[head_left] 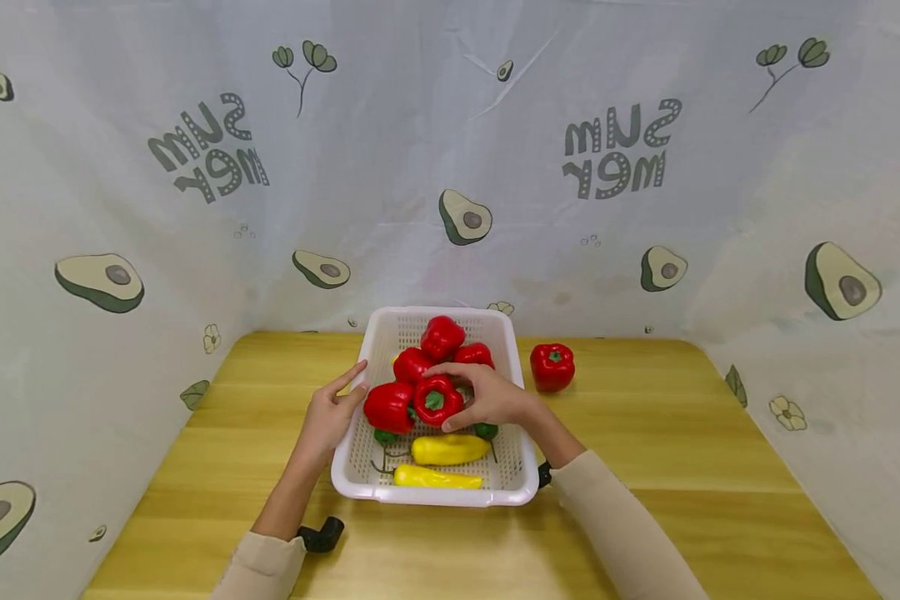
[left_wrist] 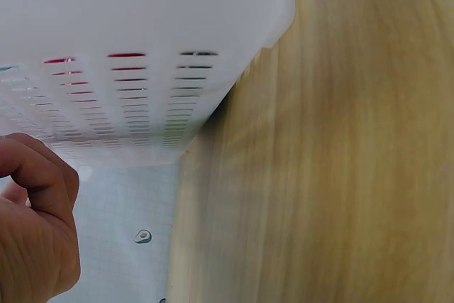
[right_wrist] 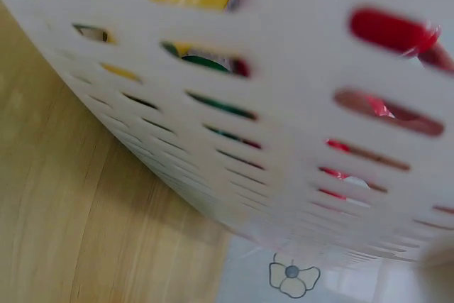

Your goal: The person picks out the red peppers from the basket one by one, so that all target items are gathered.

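A white plastic basket (head_left: 435, 497) stands on the table, holding several red bell peppers, two long yellow peppers and some green vegetables mostly hidden under the red ones. My left hand (head_left: 328, 421) holds the basket's left rim; curled fingers (left_wrist: 42, 182) show beside its slotted wall in the left wrist view. Inside the basket, my right hand (head_left: 487, 396) grips a red bell pepper (head_left: 437, 402), stem facing me, with fingers over its top and thumb at its lower right. Another red bell pepper (head_left: 390, 407) lies against it on the left. The nearest yellow pepper (head_left: 438, 477) lies at the front.
One red bell pepper (head_left: 552, 367) sits on the wooden table (head_left: 682, 433), right of the basket. Behind the table hangs a pale curtain (head_left: 390, 167) printed with avocados. Dark wrist mounts (head_left: 322, 534) stick out near the sleeves.
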Available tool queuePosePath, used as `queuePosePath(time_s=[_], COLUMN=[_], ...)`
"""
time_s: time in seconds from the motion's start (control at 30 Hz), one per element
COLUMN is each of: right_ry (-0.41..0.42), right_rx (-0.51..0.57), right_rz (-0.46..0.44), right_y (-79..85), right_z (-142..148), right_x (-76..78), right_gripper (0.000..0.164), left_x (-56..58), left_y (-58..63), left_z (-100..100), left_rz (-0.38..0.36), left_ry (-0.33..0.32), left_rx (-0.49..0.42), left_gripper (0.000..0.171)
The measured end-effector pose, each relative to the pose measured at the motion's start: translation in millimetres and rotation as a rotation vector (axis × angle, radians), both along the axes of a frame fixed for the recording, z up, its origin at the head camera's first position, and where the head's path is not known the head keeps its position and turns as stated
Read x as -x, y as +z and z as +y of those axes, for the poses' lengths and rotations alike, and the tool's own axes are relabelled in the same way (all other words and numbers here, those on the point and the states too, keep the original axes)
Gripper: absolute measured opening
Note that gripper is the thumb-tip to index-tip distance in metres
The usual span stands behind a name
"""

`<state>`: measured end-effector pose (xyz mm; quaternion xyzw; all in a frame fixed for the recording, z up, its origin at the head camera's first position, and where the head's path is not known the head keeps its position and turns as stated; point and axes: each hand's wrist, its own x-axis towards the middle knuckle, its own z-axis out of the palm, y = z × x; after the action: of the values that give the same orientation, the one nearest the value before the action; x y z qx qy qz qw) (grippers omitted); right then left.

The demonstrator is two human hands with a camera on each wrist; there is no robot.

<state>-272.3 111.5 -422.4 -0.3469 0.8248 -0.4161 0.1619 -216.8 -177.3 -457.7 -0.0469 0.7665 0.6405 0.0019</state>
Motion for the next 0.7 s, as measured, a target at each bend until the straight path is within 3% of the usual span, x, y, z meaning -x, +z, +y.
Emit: queuePosePath(time_s=[0.43, 0.7], right_ry=[-0.044, -0.137], right_rx=[0.055, 0.118], right_rz=[0.036, 0.016], right_y=[2.4, 8.0], right_z=[0, 9], right_x=[-5.6, -11.7], right_gripper=[0.075, 0.076], left_x=[1.3, 0.7], left_y=[-1.1, -1.4], left_z=[0, 1], left_rz=[-0.003, 0.029], left_ry=[0.009, 0.036], left_rx=[0.01, 0.073], left_gripper=[0.046, 0.047])
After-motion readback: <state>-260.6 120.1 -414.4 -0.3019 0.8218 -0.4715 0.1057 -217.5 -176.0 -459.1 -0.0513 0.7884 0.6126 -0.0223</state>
